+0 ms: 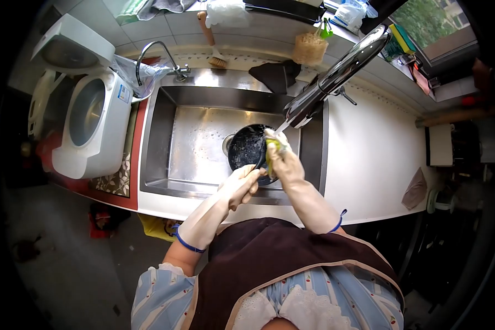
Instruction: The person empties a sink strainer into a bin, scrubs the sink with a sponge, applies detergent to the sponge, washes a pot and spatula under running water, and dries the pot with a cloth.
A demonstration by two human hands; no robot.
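Both my hands wear long cream rubber gloves with blue cuffs and work over a round black pot (243, 147) in the steel sink (195, 146). My left hand (243, 186) is closed round the near end of a slim black utensil (261, 157), whose kind I cannot make out. My right hand (285, 164) presses a yellow-green sponge (275, 147) against this utensil. A chrome faucet (335, 77) reaches over the sink from the upper right, with a thin stream of water beside my right hand. Suds and wet specks show inside the pot.
At the left stands a white appliance (91, 118) with its lid up. A thin curved tap (148, 52), a wooden-handled brush (210, 41) and a dark cloth (276, 76) are behind the sink. White counter (368, 159) runs along the right.
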